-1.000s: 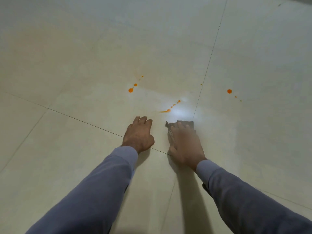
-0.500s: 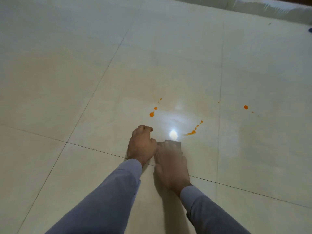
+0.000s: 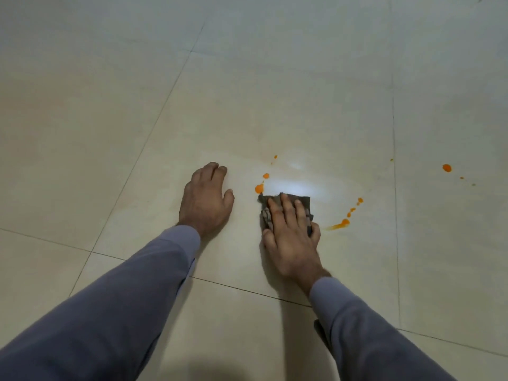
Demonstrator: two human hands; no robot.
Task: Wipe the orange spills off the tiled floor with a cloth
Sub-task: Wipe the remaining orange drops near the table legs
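- The small dark grey cloth (image 3: 286, 209) lies flat on the glossy cream tiled floor (image 3: 302, 92), its far corner touching the nearest orange drops (image 3: 259, 188).
- Right hand (image 3: 291, 237) presses it down, fingers straight; left hand (image 3: 205, 200), beside the cloth, braces loosely curled, empty.
- Risk: dragging through the orange streak (image 3: 341, 223) right of the cloth could smear it.
- Since half a second ago, the hands have separated.

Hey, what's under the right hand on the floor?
A dark cloth lies flat under the right hand, pressed to the tiled floor. Its far edge shows past the fingers. Any spill beneath the cloth is covered.
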